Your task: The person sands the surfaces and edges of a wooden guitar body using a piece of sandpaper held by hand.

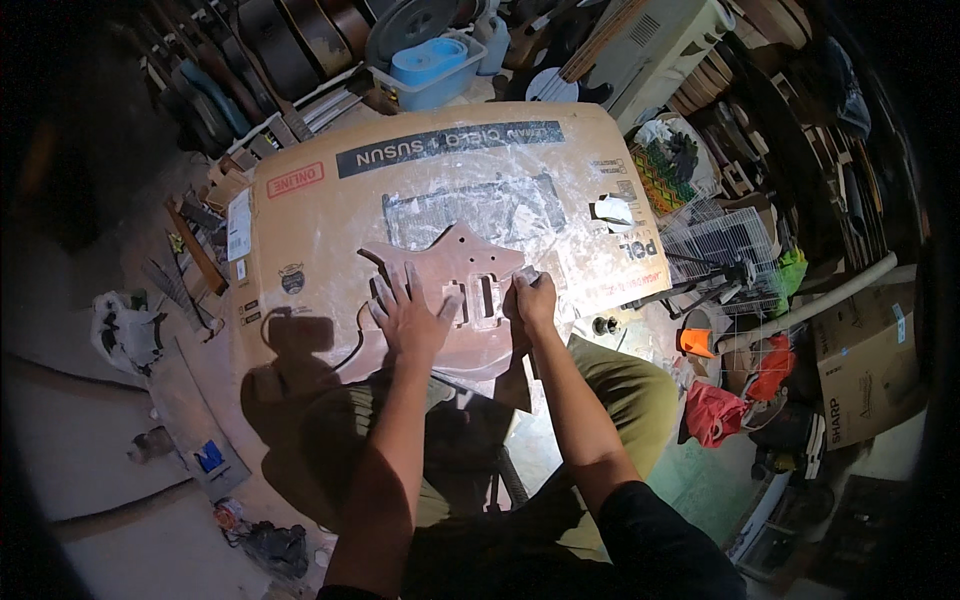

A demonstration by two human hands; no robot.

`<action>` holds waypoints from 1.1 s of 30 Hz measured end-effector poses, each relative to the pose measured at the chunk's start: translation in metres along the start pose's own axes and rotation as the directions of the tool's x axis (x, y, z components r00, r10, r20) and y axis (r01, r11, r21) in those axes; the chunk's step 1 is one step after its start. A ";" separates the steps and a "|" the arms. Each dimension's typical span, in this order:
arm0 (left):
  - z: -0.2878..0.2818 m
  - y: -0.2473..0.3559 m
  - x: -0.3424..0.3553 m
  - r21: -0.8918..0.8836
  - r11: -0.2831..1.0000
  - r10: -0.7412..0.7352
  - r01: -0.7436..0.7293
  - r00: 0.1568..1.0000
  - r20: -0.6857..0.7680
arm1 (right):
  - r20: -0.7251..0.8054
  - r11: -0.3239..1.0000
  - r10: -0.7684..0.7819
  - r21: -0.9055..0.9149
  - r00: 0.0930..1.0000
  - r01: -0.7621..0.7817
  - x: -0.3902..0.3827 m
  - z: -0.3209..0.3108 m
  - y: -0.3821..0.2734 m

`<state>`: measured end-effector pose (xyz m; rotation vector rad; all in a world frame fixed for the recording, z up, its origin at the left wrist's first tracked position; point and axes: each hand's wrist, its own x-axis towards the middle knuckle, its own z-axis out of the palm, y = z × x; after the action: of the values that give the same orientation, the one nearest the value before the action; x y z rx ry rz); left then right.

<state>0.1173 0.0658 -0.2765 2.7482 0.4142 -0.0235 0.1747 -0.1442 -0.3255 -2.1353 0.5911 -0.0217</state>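
A pinkish-brown electric guitar body (462,246), with cut cavities and pale dust on it, lies on a large dusty cardboard sheet (300,208) over my lap. My left hand (408,312) rests on the body's left part, fingers spread and pressed flat. At the body's right edge, my right hand (535,298) has its fingers closed on a small greyish piece (527,273), mostly hidden in the grip and too small to make out clearly. A small white crumpled scrap (613,213) sits near the cardboard's right side.
Guitar bodies (280,55) stand in a rack at back left, beside a blue tub (430,88). To the right are a wire grid (715,250), an orange object (695,340), red cloth (713,415), a long pale pipe (845,300) and a cardboard box (860,365). Tools and offcuts (195,255) clutter the left.
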 end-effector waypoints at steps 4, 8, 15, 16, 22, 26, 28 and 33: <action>0.000 0.013 -0.004 0.083 0.997 -0.003 0.002 1.000 0.013 | 0.145 0.988 -0.091 -0.112 0.985 0.107 -0.011 -0.009 -0.003; -0.004 0.016 -0.002 0.101 0.995 0.006 -0.007 1.000 0.012 | 0.055 0.995 -0.079 -0.064 0.995 0.082 -0.007 -0.009 -0.006; -0.006 0.013 -0.001 0.079 0.997 -0.002 0.004 1.000 -0.027 | 0.094 0.959 -0.225 -0.152 0.970 0.238 -0.020 -0.005 -0.016; -0.006 0.013 -0.001 0.080 0.997 -0.001 0.003 0.999 -0.032 | 0.126 0.969 -0.178 -0.151 0.976 0.196 -0.019 -0.013 -0.027; -0.001 0.013 -0.001 0.092 0.996 0.012 -0.006 0.998 -0.060 | 0.135 0.982 -0.157 -0.079 0.978 0.169 -0.008 -0.016 -0.017; 0.001 0.015 -0.001 0.105 0.994 0.016 -0.008 0.997 -0.079 | 0.023 0.973 -0.149 -0.174 0.989 0.151 0.001 -0.013 -0.012; 0.000 0.015 -0.001 0.110 0.994 0.015 -0.006 0.997 -0.079 | 0.125 0.964 -0.212 -0.138 0.969 0.228 -0.005 -0.010 -0.004; 0.000 0.016 -0.002 0.099 0.995 0.004 0.000 0.999 -0.046 | 0.087 0.993 -0.106 0.069 0.991 0.100 -0.014 -0.014 -0.015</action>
<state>0.1204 0.0506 -0.2706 2.8519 0.4340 0.0204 0.1651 -0.1421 -0.3028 -2.0900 0.4212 -0.0013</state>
